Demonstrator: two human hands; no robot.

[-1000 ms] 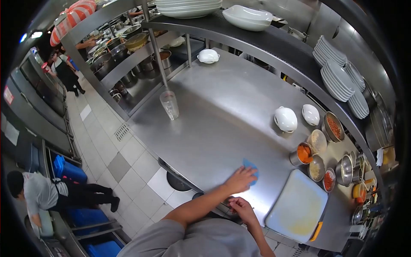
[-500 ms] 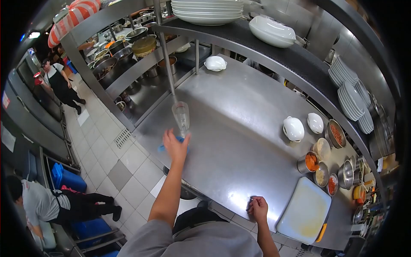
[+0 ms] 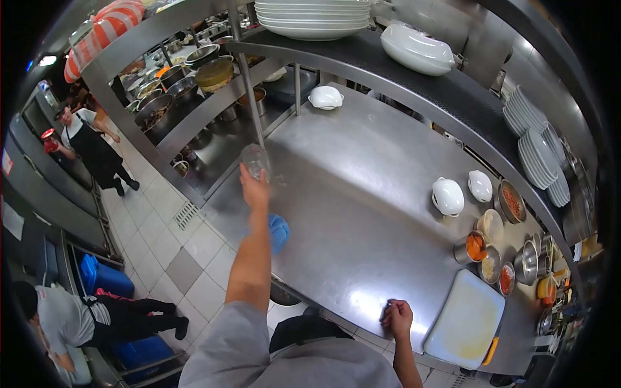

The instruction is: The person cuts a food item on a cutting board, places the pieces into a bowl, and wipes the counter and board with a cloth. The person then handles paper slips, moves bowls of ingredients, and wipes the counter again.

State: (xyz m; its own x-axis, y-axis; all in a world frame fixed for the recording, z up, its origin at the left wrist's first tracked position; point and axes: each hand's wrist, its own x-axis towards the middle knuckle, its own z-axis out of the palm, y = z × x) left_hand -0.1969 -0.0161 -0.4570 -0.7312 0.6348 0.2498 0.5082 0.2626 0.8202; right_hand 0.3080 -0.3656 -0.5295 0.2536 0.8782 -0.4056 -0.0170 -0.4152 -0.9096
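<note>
My left hand (image 3: 255, 187) is stretched out over the left part of the steel counter (image 3: 336, 194). Its fingers are closed round a clear measuring jug (image 3: 255, 159), which is partly covered by the hand. Beside my forearm lies a crumpled-looking blue thing (image 3: 278, 233), perhaps a cloth or a lid; the arm hides part of it. Near the counter's front edge, my right hand (image 3: 398, 316) has curled fingers. Whether anything is inside them is hidden. To its right lies a white cutting board (image 3: 462, 317) with yellow stains.
White lidded bowls (image 3: 447, 196) stand at the right, near containers of chopped food (image 3: 475, 246). An overhead shelf (image 3: 414, 81) with stacked white plates (image 3: 313, 16) crosses the back. Two people, one standing (image 3: 94, 142) and one bending (image 3: 77, 317), are at the left.
My left hand has moved away from me, from beside the blue thing to the clear jug, and has closed on it. More of the blue thing shows. My right hand stays near the edge.
</note>
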